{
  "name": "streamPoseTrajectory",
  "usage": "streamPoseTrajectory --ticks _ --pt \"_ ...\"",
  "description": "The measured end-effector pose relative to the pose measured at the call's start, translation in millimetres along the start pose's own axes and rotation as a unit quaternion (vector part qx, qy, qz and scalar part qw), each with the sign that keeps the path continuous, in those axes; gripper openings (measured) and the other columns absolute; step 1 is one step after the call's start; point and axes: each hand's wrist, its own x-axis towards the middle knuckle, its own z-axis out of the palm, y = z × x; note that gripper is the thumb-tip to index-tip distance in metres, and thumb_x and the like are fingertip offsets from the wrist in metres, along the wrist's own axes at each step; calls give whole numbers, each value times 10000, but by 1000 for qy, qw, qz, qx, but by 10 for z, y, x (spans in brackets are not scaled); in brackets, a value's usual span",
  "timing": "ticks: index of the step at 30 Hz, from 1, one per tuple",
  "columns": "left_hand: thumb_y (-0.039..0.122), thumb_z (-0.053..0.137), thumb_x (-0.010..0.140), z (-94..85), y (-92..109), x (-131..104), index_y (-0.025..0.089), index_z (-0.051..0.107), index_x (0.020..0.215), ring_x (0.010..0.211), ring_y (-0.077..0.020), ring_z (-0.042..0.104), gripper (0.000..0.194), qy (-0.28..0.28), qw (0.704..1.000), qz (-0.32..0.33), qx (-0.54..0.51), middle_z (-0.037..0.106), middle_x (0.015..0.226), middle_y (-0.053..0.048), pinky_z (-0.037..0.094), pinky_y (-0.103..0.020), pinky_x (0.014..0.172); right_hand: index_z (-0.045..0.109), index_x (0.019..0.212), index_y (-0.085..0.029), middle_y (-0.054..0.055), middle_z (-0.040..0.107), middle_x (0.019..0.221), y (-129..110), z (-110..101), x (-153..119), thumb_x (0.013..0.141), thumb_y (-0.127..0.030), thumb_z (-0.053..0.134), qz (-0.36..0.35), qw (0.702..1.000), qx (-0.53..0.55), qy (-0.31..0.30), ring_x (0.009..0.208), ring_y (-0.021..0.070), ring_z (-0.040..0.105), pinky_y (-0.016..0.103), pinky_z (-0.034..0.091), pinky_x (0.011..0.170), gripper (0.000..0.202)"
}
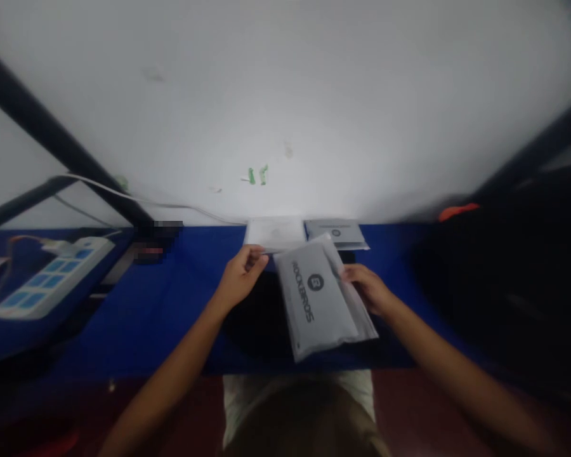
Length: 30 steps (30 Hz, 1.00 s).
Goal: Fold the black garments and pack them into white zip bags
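Note:
My right hand (368,289) grips the right edge of a frosted plastic zip bag (321,298), its fingers closed on the plastic. Dark "ROCKBROS" lettering and a round logo show on the bag, which is tilted above a black area of the table. To the left, my left hand (242,273) has curved fingers, with the thumb a little apart and nothing visible between them. Its fingertips are by the front edge of a white flat packet (275,233) and close to the bag's upper left corner. Another grey logo bag (337,233) lies beside the white packet.
A blue cloth (171,304) covers the table, which meets a white wall (285,95). On the left are a power strip (52,279) with blue sockets and a white cable (171,205). A large dark shape (514,285) fills the right side, with something orange (458,211) on top.

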Motion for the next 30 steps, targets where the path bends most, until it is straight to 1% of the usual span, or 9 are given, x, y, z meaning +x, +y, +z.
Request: streamPoseTrajectory --ticks 2,4,7,10,14,17,20,26,30 --pt "478 516 899 69 109 39 181 572 1151 944 -199 633 393 1 995 1 -99 674 1040 -78 491 -299 818 684 684 -179 5 686 641 31 80 -46 552 -235 652 45 998 -20 -48 604 182 618 273 483 578 147" --pt "496 512 899 134 207 63 169 615 1083 900 -198 636 390 -54 989 8 -141 689 983 -74 492 -296 799 680 659 -179 -6 678 615 62 140 -69 538 -229 651 73 993 -40 -87 568 164 595 254 461 541 134" --pt "500 499 902 232 305 44 161 658 871 708 -158 598 376 -158 977 -1 -144 662 785 -26 470 -250 652 669 647 -183 -26 647 573 93 188 -79 534 -227 650 91 987 -51 -118 521 138 553 228 419 478 123" --pt "501 504 894 338 338 -16 158 629 790 559 -116 506 380 -172 968 -47 -175 584 654 16 400 -213 527 635 658 -177 -44 569 523 86 211 -75 579 -286 670 102 982 -66 -144 460 105 483 201 347 409 139" --pt "480 512 886 440 380 -81 154 609 762 554 -110 481 362 -192 964 -32 -179 551 639 21 376 -206 515 550 726 -189 -71 469 556 37 280 -35 763 -452 642 53 974 -147 -163 454 73 403 172 293 397 281" --pt "443 497 893 480 443 -114 158 597 733 615 -125 502 342 -211 967 18 -141 558 666 13 396 -212 560 505 730 -190 -67 427 594 21 355 20 863 -543 548 -57 956 -251 -141 525 82 394 186 323 465 379" --pt "426 477 902 483 488 -138 164 599 733 640 -132 516 334 -198 972 43 -117 572 684 10 406 -216 582 478 684 -181 -55 407 616 26 404 60 906 -561 490 -141 930 -311 -133 579 92 380 210 330 526 440" --pt "437 487 887 214 388 -48 164 647 787 624 -134 519 331 -103 989 17 -107 604 699 -4 406 -212 552 516 695 -176 -46 472 634 -27 303 -76 933 -506 487 -158 913 -329 -182 578 92 447 209 361 538 408" --pt "477 569 832 -76 164 57 160 637 752 543 -111 458 334 -8 989 -41 -145 557 624 14 356 -191 469 542 735 -181 -22 595 603 -44 148 -298 940 -511 467 -73 925 -303 -217 509 113 578 214 448 485 395"
